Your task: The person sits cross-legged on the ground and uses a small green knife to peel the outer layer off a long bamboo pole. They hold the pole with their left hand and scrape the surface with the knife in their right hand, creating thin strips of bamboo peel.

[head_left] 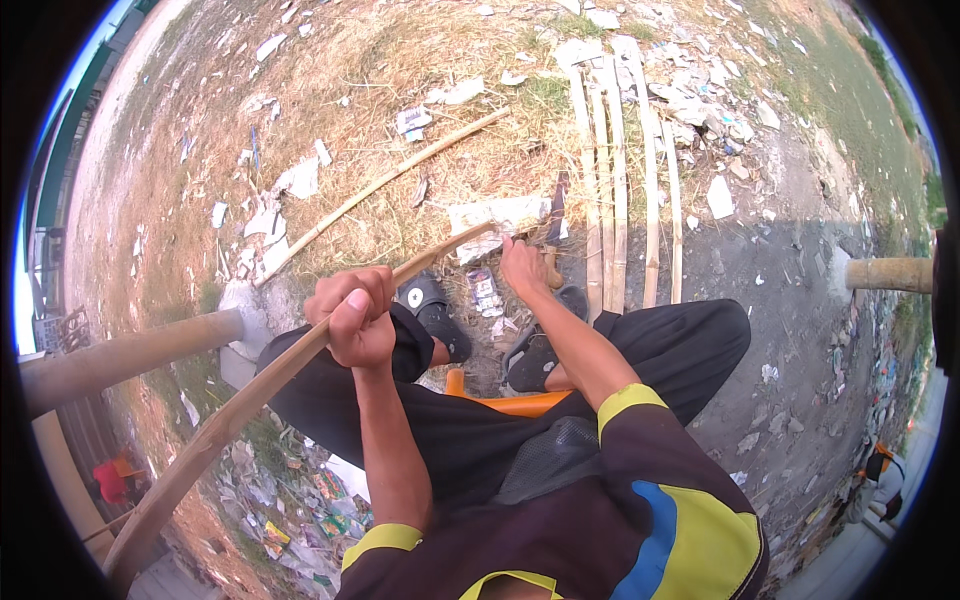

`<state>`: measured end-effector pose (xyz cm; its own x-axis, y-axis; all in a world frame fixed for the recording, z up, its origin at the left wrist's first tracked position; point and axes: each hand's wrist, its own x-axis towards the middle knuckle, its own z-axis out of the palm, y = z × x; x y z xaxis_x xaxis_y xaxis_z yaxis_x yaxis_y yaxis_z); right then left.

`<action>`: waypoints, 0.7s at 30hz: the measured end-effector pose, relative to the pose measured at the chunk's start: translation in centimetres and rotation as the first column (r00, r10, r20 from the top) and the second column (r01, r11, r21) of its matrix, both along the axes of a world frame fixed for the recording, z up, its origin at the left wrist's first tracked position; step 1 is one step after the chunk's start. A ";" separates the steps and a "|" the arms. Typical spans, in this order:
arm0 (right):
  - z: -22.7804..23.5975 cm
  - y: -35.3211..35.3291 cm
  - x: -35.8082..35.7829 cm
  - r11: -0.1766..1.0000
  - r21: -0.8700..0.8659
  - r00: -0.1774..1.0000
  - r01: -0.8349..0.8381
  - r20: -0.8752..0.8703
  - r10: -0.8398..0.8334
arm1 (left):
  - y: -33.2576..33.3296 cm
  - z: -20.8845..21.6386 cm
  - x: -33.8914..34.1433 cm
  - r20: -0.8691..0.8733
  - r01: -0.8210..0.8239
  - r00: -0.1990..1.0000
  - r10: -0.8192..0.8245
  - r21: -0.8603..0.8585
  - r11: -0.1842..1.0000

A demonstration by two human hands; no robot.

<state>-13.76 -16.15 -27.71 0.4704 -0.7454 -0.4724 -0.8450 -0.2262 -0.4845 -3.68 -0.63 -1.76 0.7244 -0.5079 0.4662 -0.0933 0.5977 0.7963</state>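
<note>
My left hand point(352, 315) is closed around a long split bamboo strip point(230, 415) that runs from the lower left up past my knee to a thin tip point(470, 238). My right hand point(522, 266) reaches down to the ground by my feet, fingers at the handle of a large knife point(556, 208) lying in the dry grass; whether it grips the handle is hard to tell. I sit on a low orange stool point(510, 403), in black trousers and dark sandals point(432, 310).
Several split bamboo strips point(612, 180) lie side by side on the ground ahead, and one long bamboo pole point(380, 188) lies diagonally to the left. Thick bamboo poles point(130, 352) point(890, 273) cross at left and right. Paper litter covers the dry grass.
</note>
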 end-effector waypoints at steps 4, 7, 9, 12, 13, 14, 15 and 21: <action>6.8 0.7 -0.8 0.987 -0.045 0.947 -0.153 0.277 0.160 | 0.5 -0.3 0.4 -0.037 -0.019 0.999 0.019 0.010 1.000; 11.5 2.3 -1.4 0.957 0.051 0.847 -0.285 0.481 0.227 | 0.6 0.1 0.5 0.027 0.083 0.996 -0.083 0.031 0.996; 12.0 3.0 -1.5 0.957 0.049 0.869 -0.286 0.434 0.238 | 0.1 0.7 0.2 0.106 0.175 0.978 -0.182 0.069 0.982; 11.3 2.6 -1.6 0.968 0.047 0.912 -0.247 0.350 0.216 | 0.2 0.9 0.0 0.120 0.240 0.961 -0.250 0.096 0.966; 11.1 2.4 -1.6 0.973 0.045 0.926 -0.226 0.319 0.200 | 0.4 0.8 0.2 0.111 0.252 0.959 -0.262 0.091 0.963; 11.0 2.5 -1.9 0.972 -0.017 0.918 -0.235 0.324 0.227 | 0.5 0.8 0.2 0.102 0.265 0.957 -0.273 0.086 0.961; 12.0 2.9 -2.0 0.967 -0.075 0.909 -0.244 0.329 0.255 | 0.5 0.8 0.1 0.106 0.265 0.956 -0.274 0.092 0.960; 8.2 2.0 -2.4 0.986 -0.023 0.974 -0.165 0.151 0.167 | -0.3 1.0 -0.2 0.127 0.288 0.946 -0.298 0.092 0.953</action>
<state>-16.17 -14.18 -19.48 0.6537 -0.6553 -0.3785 -0.7119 -0.3628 -0.6013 -3.90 -0.90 -0.80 0.4702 -0.7233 0.5057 -0.0342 0.5576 0.8294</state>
